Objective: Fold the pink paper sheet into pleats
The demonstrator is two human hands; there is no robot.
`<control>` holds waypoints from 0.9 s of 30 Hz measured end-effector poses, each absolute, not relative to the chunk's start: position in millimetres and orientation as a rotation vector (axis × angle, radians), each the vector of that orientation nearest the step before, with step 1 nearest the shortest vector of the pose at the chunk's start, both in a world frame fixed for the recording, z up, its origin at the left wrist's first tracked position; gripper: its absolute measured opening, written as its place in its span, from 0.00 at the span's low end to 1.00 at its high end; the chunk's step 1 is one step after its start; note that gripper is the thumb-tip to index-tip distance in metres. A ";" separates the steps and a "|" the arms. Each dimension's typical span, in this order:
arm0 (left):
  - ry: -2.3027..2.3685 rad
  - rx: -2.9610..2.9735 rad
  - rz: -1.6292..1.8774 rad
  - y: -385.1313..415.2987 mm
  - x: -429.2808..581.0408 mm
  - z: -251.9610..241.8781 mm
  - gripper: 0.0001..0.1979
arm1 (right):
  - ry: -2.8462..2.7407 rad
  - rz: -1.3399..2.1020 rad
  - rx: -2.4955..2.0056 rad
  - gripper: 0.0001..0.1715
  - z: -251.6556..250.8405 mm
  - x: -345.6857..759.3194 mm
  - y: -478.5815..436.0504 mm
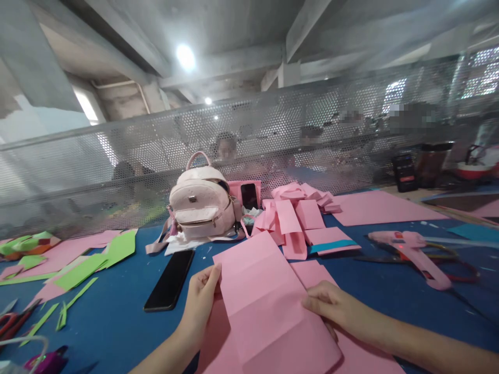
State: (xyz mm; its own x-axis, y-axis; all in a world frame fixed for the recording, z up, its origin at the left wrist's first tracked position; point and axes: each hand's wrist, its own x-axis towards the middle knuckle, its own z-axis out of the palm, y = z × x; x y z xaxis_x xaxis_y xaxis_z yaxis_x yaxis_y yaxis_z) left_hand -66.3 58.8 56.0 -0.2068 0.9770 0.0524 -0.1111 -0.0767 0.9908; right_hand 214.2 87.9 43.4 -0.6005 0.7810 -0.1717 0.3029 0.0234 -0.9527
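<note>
Your left hand [203, 291] grips the left edge of a pink sheet [268, 301], its fingers bent in with the thumb pressed along the border; your right hand [327, 302] pinches the opposite edge, thumb and forefinger together on the paper and the other fingers partly hidden below. The sheet is tilted up between your hands, with creases running across it and its near end curling over. Under it, more pink paper [216, 340] lies on the blue tabletop [117, 296]. Just beside your left hand is a black phone [169, 280], lying flat; farther left are green pieces [82, 271] and, at the edge, scissors [19, 323] with red handles. Ahead of you, a pale pink bag [202, 205] stands upright, with a second phone [249, 196] propped behind its right side. Right of the bag sits a heap of pink pieces [292, 210], with a blue strip [334, 246] across one at its near side. A pink glue gun [415, 254] rests well to the right, its red light on. Beyond everything runs a perforated screen [257, 124], people dimly visible through it.
</note>
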 end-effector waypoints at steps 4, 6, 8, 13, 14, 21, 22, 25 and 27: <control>1.212 1.019 1.485 60.8 -65.7 55.6 0.30 | -1.835 1.543 -1.196 0.38 45.6 215.2 94.4; 1.206 0.996 1.495 62.2 -66.6 54.6 0.30 | -1.806 1.521 -1.189 0.38 44.8 216.1 96.9; 1.206 0.970 1.508 63.7 -68.5 53.5 0.30 | -1.802 1.517 -1.144 0.38 45.4 215.8 97.9; 1.216 0.907 1.558 68.3 -75.4 51.1 0.30 | -1.776 1.589 -1.087 0.31 51.1 211.9 96.7; 1.215 0.897 1.562 69.3 -76.4 50.4 0.30 | -1.762 1.618 -1.088 0.30 51.3 211.5 96.6; 1.190 0.867 1.581 73.2 -79.4 43.9 0.29 | -1.727 1.633 -1.108 0.33 45.2 214.0 98.8; 1.191 0.864 1.584 73.5 -79.8 43.4 0.29 | -1.720 1.637 -1.119 0.33 44.9 214.4 98.8; 1.196 0.850 1.597 74.4 -80.7 43.4 0.29 | -1.701 1.673 -1.134 0.34 44.5 214.6 98.7; 1.196 0.839 1.603 74.9 -81.2 44.2 0.29 | -1.715 1.681 -1.092 0.32 44.0 214.1 99.6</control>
State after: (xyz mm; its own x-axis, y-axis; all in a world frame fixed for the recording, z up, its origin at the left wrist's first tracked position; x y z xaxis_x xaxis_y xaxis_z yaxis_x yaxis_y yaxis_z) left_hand -81.2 74.9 44.2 -0.3293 0.9442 -0.0092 -0.2775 -0.0874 0.9567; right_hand 214.1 99.6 44.0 -0.5543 0.8125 -0.1807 0.1968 -0.0830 -0.9769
